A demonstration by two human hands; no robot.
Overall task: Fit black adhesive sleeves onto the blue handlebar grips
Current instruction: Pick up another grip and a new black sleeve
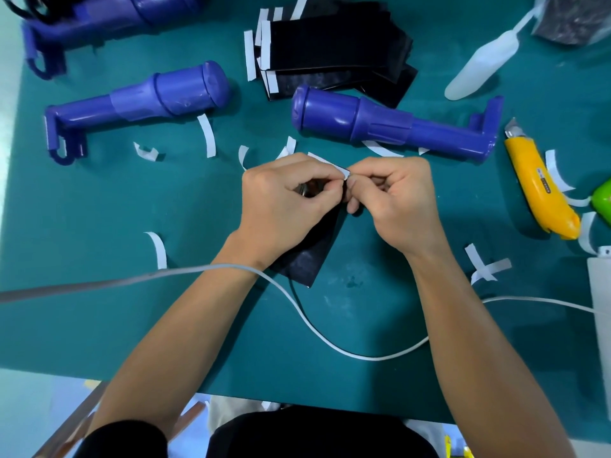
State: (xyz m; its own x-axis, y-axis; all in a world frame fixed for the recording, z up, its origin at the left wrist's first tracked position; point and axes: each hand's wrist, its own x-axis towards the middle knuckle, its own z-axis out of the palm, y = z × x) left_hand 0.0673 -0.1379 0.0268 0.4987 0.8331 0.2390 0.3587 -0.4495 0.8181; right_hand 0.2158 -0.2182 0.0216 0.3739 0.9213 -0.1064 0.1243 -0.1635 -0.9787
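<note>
- The left grip [284,200] is closed tight. Its thumb and curled fingers pinch the top end of a black sleeve [307,256], and the wrist lies over the sleeve's middle.
- The right grip [396,200] is curled just as tightly, fingertips meeting the left ones at that same top edge. A small corner of white backing strip [344,173] shows between them; whether the right fingers pinch the strip or the sleeve itself cannot be told.
- The black sleeve hangs down and back from both grips toward the person, its lower end showing under the left wrist above the green worktop [99,209].
- The nearest blue handle [380,123] lies just beyond the right grip, apart from it; a second blue handle [148,97] lies beyond and to the left.
- A stack of black sleeves [330,44] sits further back, between the handles.
- Peeled white strips [206,135] lie scattered about; a yellow utility knife [542,190] lies to the right.
- A white cable [330,342] loops under both forearms.
</note>
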